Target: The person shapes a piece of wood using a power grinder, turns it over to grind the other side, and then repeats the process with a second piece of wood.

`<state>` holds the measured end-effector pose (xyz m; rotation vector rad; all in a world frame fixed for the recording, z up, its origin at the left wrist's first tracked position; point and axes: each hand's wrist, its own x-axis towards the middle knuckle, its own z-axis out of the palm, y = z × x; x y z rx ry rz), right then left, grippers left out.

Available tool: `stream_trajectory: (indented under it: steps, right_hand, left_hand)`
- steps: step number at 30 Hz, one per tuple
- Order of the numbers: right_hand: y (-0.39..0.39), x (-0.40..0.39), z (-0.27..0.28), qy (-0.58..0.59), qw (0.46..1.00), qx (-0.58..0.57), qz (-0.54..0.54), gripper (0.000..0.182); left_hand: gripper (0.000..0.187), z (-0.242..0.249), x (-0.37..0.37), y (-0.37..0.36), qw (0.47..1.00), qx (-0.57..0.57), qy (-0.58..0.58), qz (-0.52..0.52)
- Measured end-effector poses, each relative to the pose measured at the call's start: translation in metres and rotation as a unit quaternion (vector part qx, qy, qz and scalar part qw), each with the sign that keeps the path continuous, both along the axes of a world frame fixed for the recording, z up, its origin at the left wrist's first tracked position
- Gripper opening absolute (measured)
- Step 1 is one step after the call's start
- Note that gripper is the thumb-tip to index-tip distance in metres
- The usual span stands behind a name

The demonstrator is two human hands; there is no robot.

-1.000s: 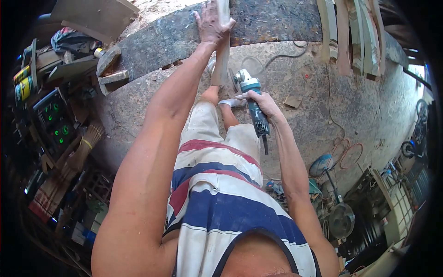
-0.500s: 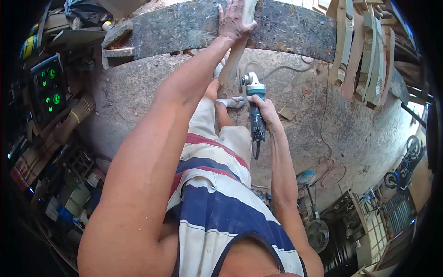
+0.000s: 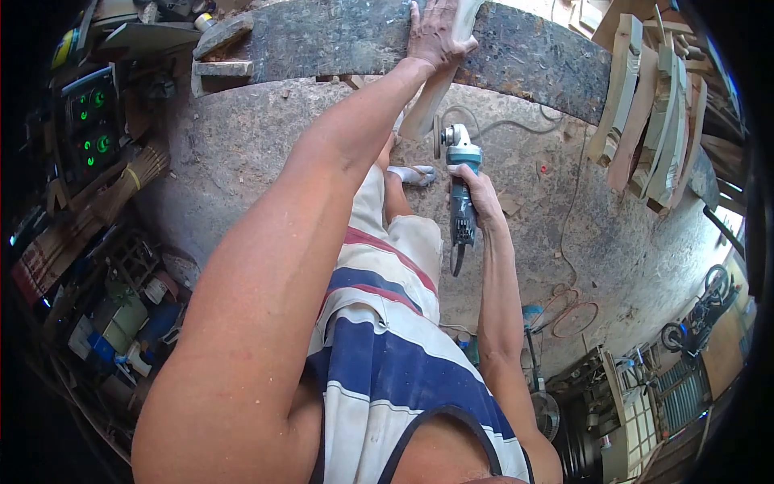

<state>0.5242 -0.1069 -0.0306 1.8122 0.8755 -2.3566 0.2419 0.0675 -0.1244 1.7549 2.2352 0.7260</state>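
My left hand [image 3: 438,36] presses on a long pale piece of wood [image 3: 426,103] at the worn bench [image 3: 322,42], its thumb over the wood's edge and its fingers resting on the bench top. The lower end of the wood sticks out past the near edge of the bench. My right hand [image 3: 479,194] is wrapped round the body of a teal and black angle grinder [image 3: 463,153]. The grinder's disc stands just right of the wood's lower end; whether they touch, I cannot tell.
Shaped wooden pieces [image 3: 631,89] lean at the bench's right end. A cable [image 3: 516,123] runs over the concrete floor [image 3: 242,161]. Wood blocks [image 3: 224,69] lie at the bench's left end. A standing fan [image 3: 546,413] and a motorcycle [image 3: 700,319] are at the lower right.
The view has shifted, so bench, hands and grinder appear further right. The grinder's disc appears closer to the wood's lower end. Both hands keep their holds.
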Motion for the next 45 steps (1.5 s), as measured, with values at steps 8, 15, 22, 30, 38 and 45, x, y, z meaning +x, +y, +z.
stream_trajectory:
  steps: [8, 15, 22, 30, 38, 45]
  right_hand:
    - [0.01, -0.008, -0.001, -0.002, 0.999, -0.014, -0.035, 0.046]
    - [0.006, -0.015, 0.01, -0.015, 0.998, 0.026, -0.047, 0.051]
    - [0.01, 0.001, 0.002, -0.031, 0.999, 0.003, 0.038, 0.051]
    - [-0.002, 0.001, -0.016, -0.014, 1.0, 0.016, 0.014, 0.047]
    - [-0.041, 0.04, 0.004, -0.059, 0.983, 0.078, -0.153, 0.047]
    - [-0.071, 0.094, 0.028, -0.133, 0.966, 0.093, -0.201, 0.041]
  left_hand:
    - [0.104, 0.01, 0.0, 0.001, 1.0, 0.005, 0.024, -0.004]
    - [0.106, 0.005, -0.001, -0.001, 0.999, 0.022, 0.026, -0.012]
    - [0.122, 0.003, -0.012, 0.001, 0.999, 0.014, -0.008, -0.031]
    - [0.122, 0.009, -0.009, 0.001, 0.999, 0.004, -0.027, -0.041]
    - [0.131, 0.03, -0.002, -0.046, 0.999, -0.025, 0.014, -0.023]
    - [0.095, 0.064, 0.042, -0.204, 0.959, -0.222, -0.177, 0.028]
